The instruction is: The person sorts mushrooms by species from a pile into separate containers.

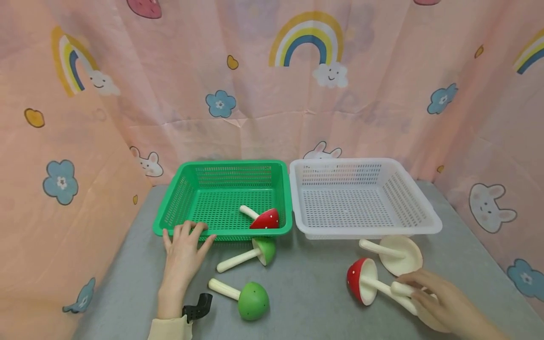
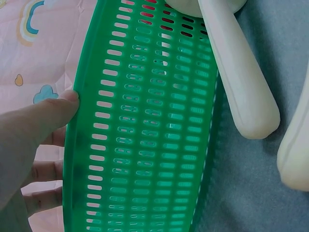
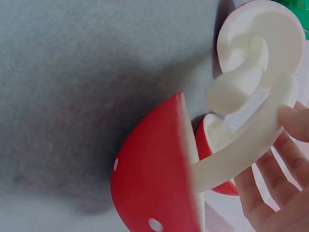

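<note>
My left hand (image 1: 183, 255) grips the near rim of the green basket (image 1: 223, 232), thumb and fingers over the edge. In that basket lies a red toy mushroom (image 1: 267, 219) with white dots. Two green toy mushrooms, one close to the basket (image 1: 266, 250) and one nearer me (image 1: 253, 302), lie on the table. At the right, my right hand (image 1: 442, 300) pinches the pale stem of a red toy mushroom (image 3: 152, 174) between thumb and fingers. Beside it lies another red mushroom (image 1: 361, 281), and behind that one with its pale underside showing (image 1: 401, 255).
A white basket (image 1: 367, 231) stands to the right of the green one, their rims side by side. A pink patterned curtain (image 1: 255, 137) hangs behind and at both sides of the grey table (image 1: 310, 293). A black strap piece (image 1: 199, 308) sits at my left wrist.
</note>
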Demonstrator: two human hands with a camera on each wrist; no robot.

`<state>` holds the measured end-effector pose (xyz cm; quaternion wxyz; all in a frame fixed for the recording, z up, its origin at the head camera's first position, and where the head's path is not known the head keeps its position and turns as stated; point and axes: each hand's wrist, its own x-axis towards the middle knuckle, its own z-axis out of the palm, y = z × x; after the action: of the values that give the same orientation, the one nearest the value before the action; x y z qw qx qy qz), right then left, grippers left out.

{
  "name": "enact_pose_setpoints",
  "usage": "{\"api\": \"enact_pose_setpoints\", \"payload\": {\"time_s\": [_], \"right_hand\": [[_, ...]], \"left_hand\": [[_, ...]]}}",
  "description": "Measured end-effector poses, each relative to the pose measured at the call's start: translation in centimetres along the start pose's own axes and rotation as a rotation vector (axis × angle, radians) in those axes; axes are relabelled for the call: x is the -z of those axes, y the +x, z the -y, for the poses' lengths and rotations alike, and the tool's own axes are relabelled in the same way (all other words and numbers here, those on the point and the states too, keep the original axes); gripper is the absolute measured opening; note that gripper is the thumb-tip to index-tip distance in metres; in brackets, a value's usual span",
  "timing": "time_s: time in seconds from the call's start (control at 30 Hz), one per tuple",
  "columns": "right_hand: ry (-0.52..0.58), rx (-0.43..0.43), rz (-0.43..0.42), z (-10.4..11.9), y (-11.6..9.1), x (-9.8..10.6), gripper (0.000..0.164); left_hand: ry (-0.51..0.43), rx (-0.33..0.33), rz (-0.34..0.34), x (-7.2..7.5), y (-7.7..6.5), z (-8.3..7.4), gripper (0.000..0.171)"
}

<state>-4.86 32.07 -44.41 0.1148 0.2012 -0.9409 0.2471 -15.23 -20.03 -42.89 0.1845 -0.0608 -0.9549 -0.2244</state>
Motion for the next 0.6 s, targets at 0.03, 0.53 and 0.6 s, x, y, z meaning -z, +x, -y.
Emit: {"api": "enact_pose_setpoints", "payload": {"time_s": [0.03,0.53,0.6], "right_hand": [[0.010,0.016,-0.003,0.0,0.0,0.1,0.043],[-0.059,0.168,-0.113,1.1,1.5,2.3,0.046],[-0.084,0.158,-0.102,1.5,1.8,2.8,0.051]], "left_hand": [[0.000,-0.002,-0.002,0.0,0.0,0.0,0.028],[0.000,-0.004,-0.007,0.0,0.0,-0.1,0.027],[0.001,-0.004,-0.005,0.0,0.0,-0.1,0.027]]}}
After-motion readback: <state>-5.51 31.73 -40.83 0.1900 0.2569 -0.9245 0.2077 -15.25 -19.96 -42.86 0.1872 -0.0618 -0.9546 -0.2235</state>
